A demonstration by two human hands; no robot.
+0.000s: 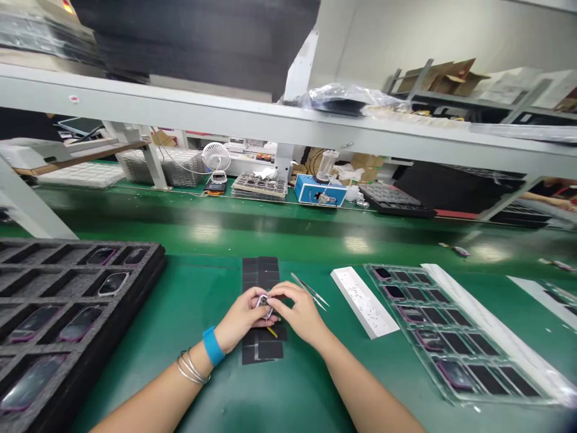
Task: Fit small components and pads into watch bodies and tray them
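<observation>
Between my two hands is a small rounded frame (264,304), pale at the rim with dark parts inside, like a watch case. My left hand (246,316) grips it from the left, thumb on top. My right hand (297,310) has its thumb and forefinger pinched at the frame's upper right edge; anything small between those fingertips is hidden. A yellow strip (272,332) pokes out below the hands. Under them lies a column of black rectangular sheets (261,276) on the green mat. Metal tweezers (311,291) rest just right of my right hand.
At right stand a white tray (364,304) of tiny parts and a clear plastic tray (433,361) with dark screens. A black foam tray (148,270) with purple-edged pieces fills the left. Behind are a white fan (216,157), a blue device (320,191) and a shelf beam (225,114).
</observation>
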